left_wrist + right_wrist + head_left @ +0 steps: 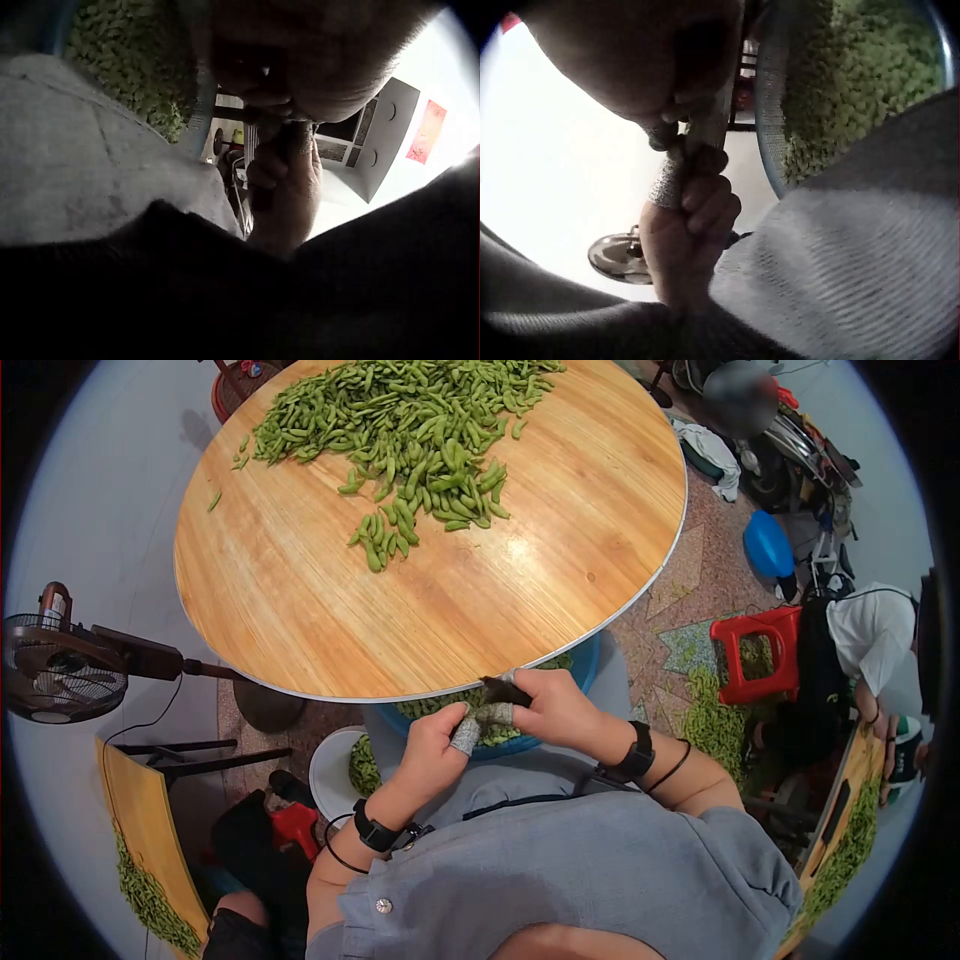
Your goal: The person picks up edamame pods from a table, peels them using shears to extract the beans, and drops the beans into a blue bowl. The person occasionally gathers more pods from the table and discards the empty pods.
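Observation:
My left hand (pixel 438 745) and right hand (pixel 560 710) meet just below the round table's edge, over a blue basin (pixel 590 678) of green shelled beans. Silvery-grey wrapping covers the left thumb (pixel 464 737), and similar wrapping shows on the right hand's digits. Between the fingertips both hands pinch a green edamame pod (pixel 699 129), mostly hidden by the fingers. In the right wrist view the left hand's fingers (pixel 709 199) are curled in. The beans (pixel 131 67) also show in the left wrist view, beside grey clothing.
A heap of edamame pods (pixel 400 430) lies on the round wooden table (pixel 290 590). Beside the basin stands a white bucket (pixel 328 785) with green contents. A fan (pixel 65 670) is at left; a red stool (pixel 735 660) and another person (pixel 875 630) are at right.

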### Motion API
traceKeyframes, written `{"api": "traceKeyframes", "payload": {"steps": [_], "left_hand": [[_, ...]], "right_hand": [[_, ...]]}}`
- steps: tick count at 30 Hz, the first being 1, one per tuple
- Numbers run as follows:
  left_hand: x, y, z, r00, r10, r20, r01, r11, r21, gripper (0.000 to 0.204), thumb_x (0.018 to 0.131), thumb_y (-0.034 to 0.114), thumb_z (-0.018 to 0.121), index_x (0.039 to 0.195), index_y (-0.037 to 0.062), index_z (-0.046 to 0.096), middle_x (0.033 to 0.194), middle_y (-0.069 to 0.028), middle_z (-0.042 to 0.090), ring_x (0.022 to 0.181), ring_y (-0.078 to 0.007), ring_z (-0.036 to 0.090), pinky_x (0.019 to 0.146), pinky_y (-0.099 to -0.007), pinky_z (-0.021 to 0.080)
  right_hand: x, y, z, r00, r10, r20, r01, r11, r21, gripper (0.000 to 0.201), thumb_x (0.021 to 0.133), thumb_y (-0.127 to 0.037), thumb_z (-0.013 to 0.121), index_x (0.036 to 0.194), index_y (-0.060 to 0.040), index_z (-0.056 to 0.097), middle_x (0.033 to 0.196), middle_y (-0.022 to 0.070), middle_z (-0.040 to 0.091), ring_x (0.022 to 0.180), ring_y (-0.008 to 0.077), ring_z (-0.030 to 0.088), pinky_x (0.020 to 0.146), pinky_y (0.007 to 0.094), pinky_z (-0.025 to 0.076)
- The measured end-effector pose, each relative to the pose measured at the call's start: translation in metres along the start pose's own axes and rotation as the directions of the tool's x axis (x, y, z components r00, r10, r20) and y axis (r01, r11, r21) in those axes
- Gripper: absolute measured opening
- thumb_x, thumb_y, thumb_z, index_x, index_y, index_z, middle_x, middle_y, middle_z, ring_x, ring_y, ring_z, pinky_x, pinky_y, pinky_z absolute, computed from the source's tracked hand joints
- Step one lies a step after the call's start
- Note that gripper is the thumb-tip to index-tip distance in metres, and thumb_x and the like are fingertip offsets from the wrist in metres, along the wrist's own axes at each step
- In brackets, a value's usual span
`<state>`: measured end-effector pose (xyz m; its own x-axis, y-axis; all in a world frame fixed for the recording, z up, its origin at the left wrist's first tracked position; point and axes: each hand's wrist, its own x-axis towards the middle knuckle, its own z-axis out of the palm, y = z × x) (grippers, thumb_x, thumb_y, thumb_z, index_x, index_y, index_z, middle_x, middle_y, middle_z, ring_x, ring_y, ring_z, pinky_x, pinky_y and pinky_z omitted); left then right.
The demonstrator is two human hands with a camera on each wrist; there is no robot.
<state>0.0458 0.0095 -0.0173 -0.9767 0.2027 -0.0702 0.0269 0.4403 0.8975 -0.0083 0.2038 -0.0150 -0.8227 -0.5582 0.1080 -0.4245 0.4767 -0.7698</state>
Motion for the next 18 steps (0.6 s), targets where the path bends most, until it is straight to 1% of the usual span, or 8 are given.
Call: {"api": "traceKeyframes", "payload": {"steps": [2,3,5,6,8,12,14,18], "left_hand": [[-0.003,-0.005,0.004,0.997,0.08,-0.021,-0.083,0.977,-0.198,0.011,0.087,0.012,0.055,0.089,0.0009,0.057,0.064,-0.0033,0.053,0.058,-0.015,0.051,0.054,-0.0268,0.041],[-0.004,-0.005,0.004,0.997,0.079,-0.022,-0.082,0.977,-0.197,0.011,0.087,0.012,0.055,0.089,0.0009,0.057,0.064,-0.0033,0.053,0.058,-0.015,0.051,0.054,-0.0268,0.041],[-0.007,-0.004,0.005,0.995,-0.019,0.097,0.062,0.884,-0.463,0.011,0.093,0.012,0.05,0.093,0.0025,0.056,0.063,0.0015,0.048,0.055,-0.0076,0.045,0.05,-0.0215,0.035],[-0.007,0.0,0.005,0.995,-0.018,0.096,0.06,0.884,-0.464,0.011,0.093,0.012,0.05,0.093,0.0025,0.056,0.063,0.0015,0.048,0.055,-0.0076,0.045,0.05,-0.0215,0.035],[-0.008,0.01,0.003,0.946,-0.214,0.245,0.325,0.577,-0.75,0.004,0.086,0.007,0.056,0.085,0.0025,0.055,0.061,0.0011,0.049,0.056,-0.0083,0.048,0.051,-0.0228,0.039],[-0.008,-0.011,0.009,0.945,-0.166,0.284,0.328,0.528,-0.784,0.012,0.095,0.012,0.045,0.1,0.0043,0.054,0.062,0.0018,0.046,0.053,-0.0055,0.041,0.046,-0.0205,0.032],[-0.008,-0.018,0.004,0.98,-0.185,0.074,0.199,0.884,-0.423,0.009,0.086,0.01,0.058,0.091,0.0022,0.057,0.063,-0.0037,0.054,0.055,-0.0118,0.052,0.052,-0.0262,0.042],[-0.03,-0.042,-0.015,0.975,0.052,-0.215,-0.054,0.999,-0.001,0.012,0.085,0.011,0.059,0.091,0.0015,0.059,0.067,-0.0115,0.057,0.057,-0.0195,0.056,0.054,-0.0309,0.044]], "right_hand": [[0.002,0.002,-0.003,0.952,0.248,0.178,-0.29,0.917,0.273,0.022,0.083,-0.019,0.067,0.096,-0.0028,0.06,0.066,0.0012,0.058,0.054,0.0098,0.055,0.05,0.0239,0.045],[0.004,-0.002,-0.007,0.952,0.248,0.179,-0.29,0.917,0.274,0.022,0.083,-0.019,0.067,0.096,-0.0028,0.06,0.066,0.0012,0.058,0.054,0.0098,0.055,0.05,0.0239,0.045],[0.006,-0.016,-0.02,0.843,0.36,0.398,-0.528,0.694,0.49,0.02,0.086,-0.019,0.065,0.1,-0.0049,0.061,0.066,-0.004,0.055,0.055,0.0021,0.051,0.048,0.0195,0.041],[0.006,-0.016,-0.02,0.843,0.361,0.398,-0.528,0.695,0.488,0.02,0.086,-0.019,0.065,0.1,-0.0049,0.061,0.066,-0.004,0.055,0.055,0.0021,0.051,0.048,0.0195,0.041],[0.005,-0.016,-0.019,0.835,0.299,0.462,-0.543,0.588,0.599,0.01,0.086,-0.014,0.061,0.09,-0.0045,0.062,0.066,-0.0022,0.056,0.054,0.003,0.05,0.046,0.0207,0.039],[0.0,0.002,-0.007,0.838,0.312,0.447,-0.54,0.591,0.599,0.013,0.082,-0.013,0.062,0.09,-0.002,0.061,0.065,0.0034,0.058,0.055,0.0107,0.054,0.049,0.0257,0.043],[-0.004,0.012,-0.001,0.995,0.084,0.062,-0.092,0.985,0.146,0.018,0.078,-0.015,0.064,0.087,-0.0002,0.06,0.067,0.0116,0.059,0.058,0.0251,0.058,0.054,0.0345,0.047],[0.001,-0.005,-0.025,0.984,-0.133,0.115,0.147,0.98,-0.131,0.02,0.076,-0.019,0.064,0.084,-0.0018,0.057,0.072,0.0195,0.058,0.068,0.0365,0.059,0.061,0.0428,0.047]]}}
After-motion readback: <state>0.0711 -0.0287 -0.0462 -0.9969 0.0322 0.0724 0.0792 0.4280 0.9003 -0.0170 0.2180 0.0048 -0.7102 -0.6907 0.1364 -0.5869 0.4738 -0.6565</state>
